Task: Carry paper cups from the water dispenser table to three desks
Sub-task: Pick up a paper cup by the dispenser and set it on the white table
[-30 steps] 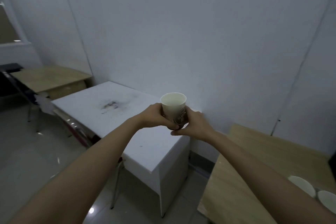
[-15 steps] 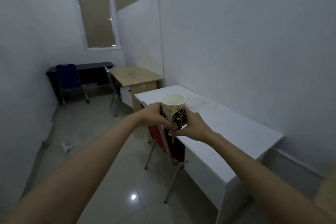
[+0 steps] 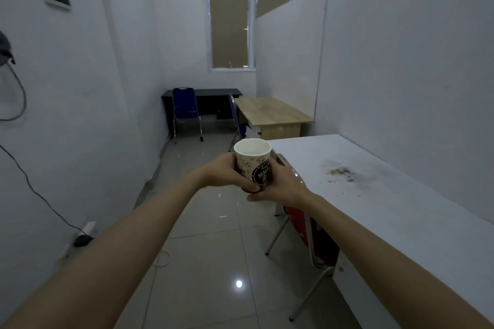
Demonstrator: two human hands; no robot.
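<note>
I hold one paper cup [image 3: 254, 160] upright in front of me, cream with a black round label. My left hand [image 3: 223, 172] wraps its left side and my right hand [image 3: 282, 184] cups its right side and base. The cup hangs over the floor just left of a white desk [image 3: 387, 195] with a dark stain. Beyond that stands a wooden desk [image 3: 270, 112], and a black desk [image 3: 208, 93] sits against the far wall under the window.
A red folding chair [image 3: 307, 230] is tucked under the white desk. Blue chairs [image 3: 185, 111] stand by the far desks. A white partition wall [image 3: 401, 61] runs along the right. A power strip and cable [image 3: 85, 232] lie on the tiled floor at the left wall.
My view has swung left, from facing the wall and white desk to looking down the aisle. The wooden table with cups has left the frame. Both hands stay on the cup.
</note>
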